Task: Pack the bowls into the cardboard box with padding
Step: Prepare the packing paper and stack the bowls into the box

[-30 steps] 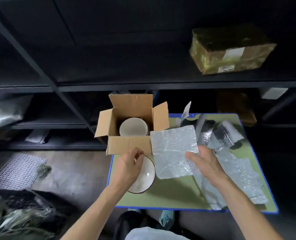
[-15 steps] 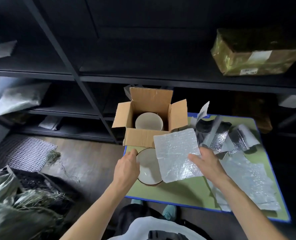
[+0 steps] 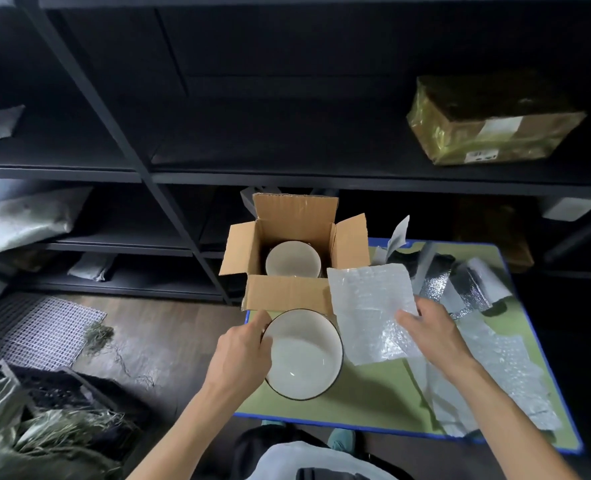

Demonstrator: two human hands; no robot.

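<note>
The bowl has come up closer, with its open side facing up and tipped a little. The left hand grips its rim. It is maybe just off the green mat, in front of the cardboard box. The right hand pinches a bubble sheet beside it.

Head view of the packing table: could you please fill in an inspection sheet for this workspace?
Surface: green table mat, blue edged.
Job's things: open cardboard box with one bowl inside; second bowl in front of it; bubble wrap sheet.
Clutter: loose padding scraps, silver foil pieces.
Hands: left hand grips second bowl's rim; right hand holds the bubble wrap sheet.
Cables: nothing seen.
Surroundings: dark shelves, wrapped parcel, mesh on floor.
</note>
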